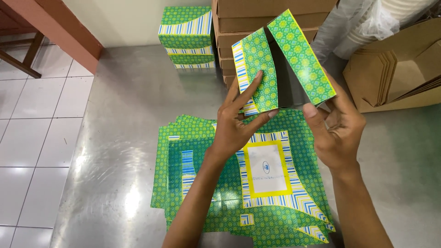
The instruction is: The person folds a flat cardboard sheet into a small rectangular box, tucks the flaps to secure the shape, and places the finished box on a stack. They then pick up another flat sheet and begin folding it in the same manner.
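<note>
Nearest the camera, a fanned pile of flat green box blanks [202, 183] is lying on the steel table [124, 138], the top sheet showing a yellow-framed white panel with striped borders. Just above that pile, both hands are working a green patterned carton [280, 69] — half-formed, raised off the table and tilted away from the person. The left hand [234, 128] is pinching the near striped flap, thumb under it and fingers spread flat on its face. The right hand [337, 131] is closed round the far panel, thumb pressing its lower edge, fingers hidden behind.

The risks, as I judge them: the thin card could be creasing off its score line if the left fingers are pushing unevenly, and the open shape could be springing flat again should either pinch loosen. A dragging forearm could also be skewing the loose blanks below, since they are already overlapping untidily.

Further back, two finished green boxes [187, 34] are standing stacked near the wall, with a stack of brown cartons [266, 18] just beside them. To the right, folded brown cardboard [399, 69] is leaning, clear plastic wrap [363, 23] bunched above it. The table is gleaming under overhead light — white floor tiles [36, 119] are running along its left.
</note>
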